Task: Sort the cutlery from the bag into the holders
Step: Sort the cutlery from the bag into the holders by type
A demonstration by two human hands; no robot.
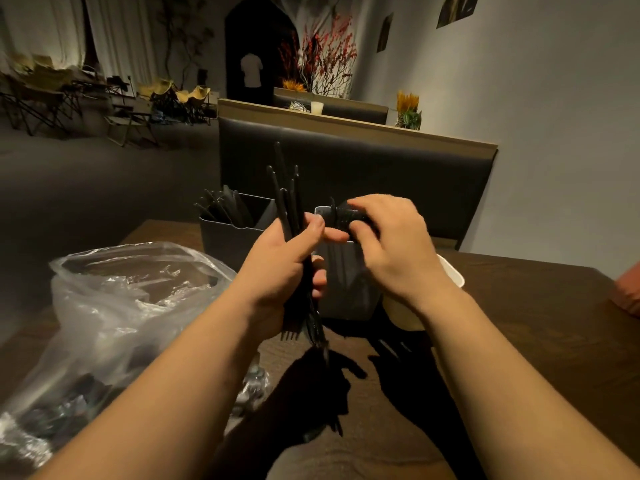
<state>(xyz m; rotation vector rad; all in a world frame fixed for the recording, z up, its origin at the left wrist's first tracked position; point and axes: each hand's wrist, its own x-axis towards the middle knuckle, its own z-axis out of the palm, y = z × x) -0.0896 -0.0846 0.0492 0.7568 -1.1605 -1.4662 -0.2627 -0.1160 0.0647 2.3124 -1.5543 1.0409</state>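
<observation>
Cutlery [290, 216] stands bunched in the left hand [284, 268], which is clenched round a fistful of black plastic pieces, handles up and fork tines poking out below; this looks like a way to keep the stock at hand while the other hand deals pieces out. The right hand [391, 244] pinches a dark piece at the rim of the near grey holder [346, 282], apparently lowering it in; what kind of piece it is cannot be told. A far-left holder [228, 233] already carries black cutlery leaning against its wall. A pale cup [452, 271] sits just right of the near holder. The clear plastic bag [131, 306] slumps at near left with more dark pieces inside. All rest on a dark wooden table [519, 323]. Beyond stands a padded booth back [363, 168], with folding chairs [52, 95] at far left, in a dim room.
</observation>
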